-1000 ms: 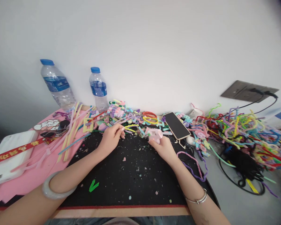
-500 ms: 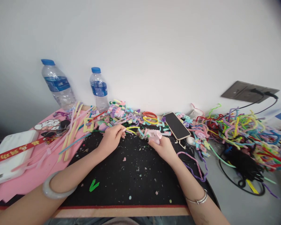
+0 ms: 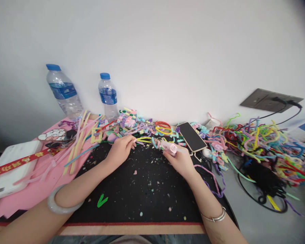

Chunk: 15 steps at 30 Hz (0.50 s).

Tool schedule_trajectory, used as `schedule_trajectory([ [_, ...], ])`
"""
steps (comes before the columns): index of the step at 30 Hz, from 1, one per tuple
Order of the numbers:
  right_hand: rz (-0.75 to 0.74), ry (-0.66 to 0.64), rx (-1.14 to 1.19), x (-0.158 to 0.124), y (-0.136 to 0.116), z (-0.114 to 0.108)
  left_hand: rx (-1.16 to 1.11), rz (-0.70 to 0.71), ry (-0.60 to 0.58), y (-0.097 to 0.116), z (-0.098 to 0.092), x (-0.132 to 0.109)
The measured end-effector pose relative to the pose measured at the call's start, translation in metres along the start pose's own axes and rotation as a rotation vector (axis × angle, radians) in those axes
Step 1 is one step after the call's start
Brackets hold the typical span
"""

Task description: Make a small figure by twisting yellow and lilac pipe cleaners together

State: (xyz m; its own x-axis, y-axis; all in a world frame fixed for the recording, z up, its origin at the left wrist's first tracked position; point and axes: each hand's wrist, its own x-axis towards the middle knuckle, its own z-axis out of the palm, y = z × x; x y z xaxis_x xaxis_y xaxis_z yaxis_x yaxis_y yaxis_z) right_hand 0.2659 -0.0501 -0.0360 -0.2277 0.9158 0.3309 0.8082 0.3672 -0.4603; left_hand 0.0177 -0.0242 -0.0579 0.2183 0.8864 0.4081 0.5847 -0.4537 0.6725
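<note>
My left hand [image 3: 121, 149] is closed in a pinch on a thin yellow pipe cleaner piece [image 3: 143, 139], whose strands stretch out to the right over the black mat. My right hand [image 3: 181, 160] is wrapped around a pink tool that looks like a glue gun [image 3: 169, 148], its front end pointing left toward the yellow strands. Whether that tip touches them I cannot tell. A green V-shaped pipe cleaner piece [image 3: 102, 201] lies by itself near the front of the mat.
Coloured pipe cleaner pieces [image 3: 128, 122] are heaped along the wall, with a larger tangle [image 3: 264, 139] at right. A phone [image 3: 192, 136], two bottles [image 3: 63, 91], a white box [image 3: 17, 162] on pink sheet [image 3: 53, 183] and a black cable bundle [image 3: 264, 179] surround the mat [image 3: 132, 210].
My right hand has turned the pink glue gun slightly, so its rear end now faces more toward me. My left hand has barely moved and still pinches the yellow pipe cleaner piece.
</note>
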Motion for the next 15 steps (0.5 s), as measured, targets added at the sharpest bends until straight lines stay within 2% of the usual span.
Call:
schedule_trajectory([
  [9, 0.159, 0.306, 0.141, 0.0022, 0.0048, -0.0017, -0.166, -0.187, 0.072, -0.0022, -0.0005, 0.0028],
  [13, 0.205, 0.375, 0.139, 0.0015, 0.0057, -0.0045, -0.38, -0.33, 0.121, 0.0004, -0.0002, 0.0048],
  [15, 0.167, 0.377, 0.111, 0.001, 0.0054, -0.0056, -0.477, -0.391, 0.164, 0.0001, 0.0006, 0.0055],
])
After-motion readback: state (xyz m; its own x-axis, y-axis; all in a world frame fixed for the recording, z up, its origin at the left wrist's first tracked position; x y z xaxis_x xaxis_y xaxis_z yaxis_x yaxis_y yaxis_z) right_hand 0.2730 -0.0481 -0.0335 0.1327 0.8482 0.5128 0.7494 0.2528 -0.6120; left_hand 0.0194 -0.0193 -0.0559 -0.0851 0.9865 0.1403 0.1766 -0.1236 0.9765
